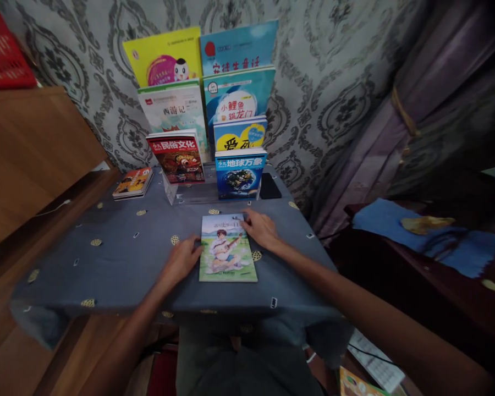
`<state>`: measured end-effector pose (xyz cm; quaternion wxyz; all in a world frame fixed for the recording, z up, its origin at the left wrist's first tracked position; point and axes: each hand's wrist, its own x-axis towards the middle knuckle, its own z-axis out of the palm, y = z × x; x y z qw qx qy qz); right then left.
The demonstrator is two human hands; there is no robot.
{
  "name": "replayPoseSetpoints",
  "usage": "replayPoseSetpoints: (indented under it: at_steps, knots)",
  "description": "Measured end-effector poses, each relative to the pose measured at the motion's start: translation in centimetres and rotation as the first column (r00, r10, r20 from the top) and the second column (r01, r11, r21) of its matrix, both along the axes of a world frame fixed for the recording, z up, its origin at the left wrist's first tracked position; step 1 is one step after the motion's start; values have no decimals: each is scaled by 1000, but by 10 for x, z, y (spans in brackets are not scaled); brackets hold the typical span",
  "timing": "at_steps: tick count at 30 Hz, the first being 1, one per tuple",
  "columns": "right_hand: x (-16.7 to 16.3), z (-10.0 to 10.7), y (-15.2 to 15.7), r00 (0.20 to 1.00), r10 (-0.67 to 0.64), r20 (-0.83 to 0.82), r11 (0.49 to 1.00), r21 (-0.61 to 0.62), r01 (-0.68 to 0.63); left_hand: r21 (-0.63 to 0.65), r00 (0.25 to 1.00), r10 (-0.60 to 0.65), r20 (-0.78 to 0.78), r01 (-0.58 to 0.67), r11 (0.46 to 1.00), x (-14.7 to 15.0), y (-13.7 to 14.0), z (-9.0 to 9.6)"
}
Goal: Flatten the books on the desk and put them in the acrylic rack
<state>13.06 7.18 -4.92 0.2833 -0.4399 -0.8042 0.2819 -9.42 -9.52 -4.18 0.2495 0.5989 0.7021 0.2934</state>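
Table with gray-blue patterned cloth (119, 264), clear display stand (171, 193) at its far side, against patterned wallpaper (309, 71). Stand carries two columns of books: left column has a yellow-covered book (169, 47) at top, 西游记 (173, 110) mid, red 民俗文化 (185, 159) at bottom; right column has 安徒生童话 (241, 44) at top, 小鲤鱼跳龙门 (239, 99) below it, blue 地球万象 (240, 179) lowest.

Guitar-player paperback (226, 253) lies flat on the cloth, near side of the stand, cover up, between the two hands. Right hand (260, 228) at its upper right corner, thumb at the cover edge, fingers parted. Left hand (183, 257) at its left edge, thumb and fingers apart. Neither is clamped on it; can't tell how firmly either touches.

Small book stack (132, 183) left of the stand, black phone (270, 186) just right of it.
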Motion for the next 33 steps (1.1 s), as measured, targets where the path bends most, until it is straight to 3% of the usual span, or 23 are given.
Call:
replayPoseSetpoints:
  at_steps: [2, 4, 6, 9, 16, 21, 24, 33]
  knots:
    - [0, -1, -7, 998, -9, 68, 996, 85, 3, 54, 959, 40, -281, -26, 998, 1, 3, 6]
    - [-8, 1, -14, 991, 46, 123, 977, 202, -70, 107, 903, 75, -423, -32, 994, 4, 10, 11]
    - [-23, 4, -19, 972, 186, 144, 940, 262, -219, 169, 886, 62, -459, 19, 985, 7, 20, 11]
    - [-51, 3, -25, 909, 402, 112, 880, 227, -417, 208, 888, -4, -459, 112, 972, 11, 33, 4]
    - [-87, -15, -18, 830, 544, 122, 795, 240, -557, 195, 865, -18, -501, 132, 972, 10, 37, -13]
    - [-83, -18, -15, 837, 525, 153, 799, 251, -547, 224, 855, 6, -518, 129, 966, 11, 36, -16]
    - [-70, -14, -15, 859, 480, 180, 829, 228, -511, 247, 845, 15, -535, 139, 959, 11, 37, -19]
    - [11, -28, 10, 938, 312, 153, 929, 155, -335, 253, 843, 23, -538, 136, 958, 9, 35, -22]
